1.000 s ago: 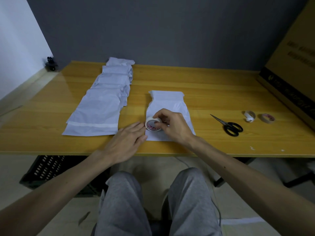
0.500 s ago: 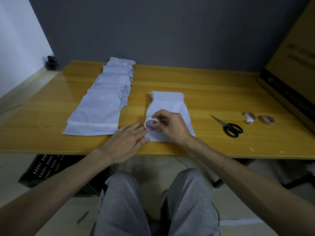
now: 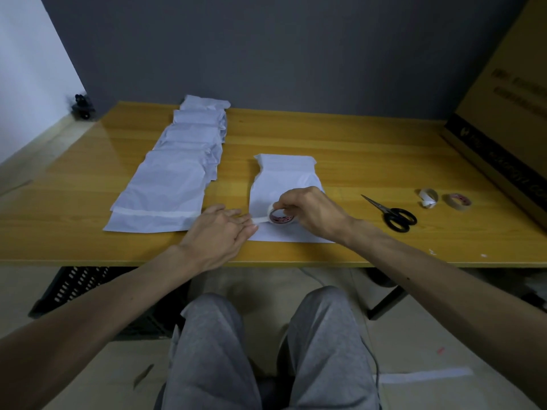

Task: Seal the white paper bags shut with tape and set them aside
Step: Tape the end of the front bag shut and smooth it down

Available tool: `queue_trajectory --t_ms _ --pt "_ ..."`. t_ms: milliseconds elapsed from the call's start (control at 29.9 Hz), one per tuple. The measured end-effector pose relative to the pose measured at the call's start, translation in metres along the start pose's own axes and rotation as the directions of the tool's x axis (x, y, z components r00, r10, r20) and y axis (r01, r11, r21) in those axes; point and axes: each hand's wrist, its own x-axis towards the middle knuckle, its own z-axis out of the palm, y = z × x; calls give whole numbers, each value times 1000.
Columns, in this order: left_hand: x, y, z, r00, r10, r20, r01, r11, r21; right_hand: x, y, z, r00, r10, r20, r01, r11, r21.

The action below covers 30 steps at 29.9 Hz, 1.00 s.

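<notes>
Held the tape roll on edge over the near half of the white paper bag, with the right hand curled round its rim and clamped on it. Pressed the free end of the strip down at that bag's left edge with the left hand, fingers straight and flat, gripping nothing. Kept the bag lying flat on the table.

Seemed to call next for a low, taut pull of the roll across to the bag's right edge, with the left fingertips kept firm so that the end could neither lift nor skew. Probably best run parallel to the bag's near edge, as on the front bag of the taped row left of the bag, then smoothed left to right against wrinkles in the thin paper. Left the scissors lying right of the bag, handy for the cut.
</notes>
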Motion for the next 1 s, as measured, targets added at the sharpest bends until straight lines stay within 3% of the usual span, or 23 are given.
queue_trajectory --t_ms 467,634,868,1002 --pt "0 2 -7 1000 26 -9 -26 999 27 5 -15 -44 943 17 333 122 913 -390" --pt "7 10 -10 997 71 -36 -72 997 -31 10 -20 -41 941 27 337 108 920 -376" --pt "7 15 -5 985 -159 -68 145 972 -184 9 -14 -29 953 32 300 40 973 -229" --pt "7 16 -2 993 -59 -103 37 979 -202 8 -12 -26 967 51 251 1 979 -203"
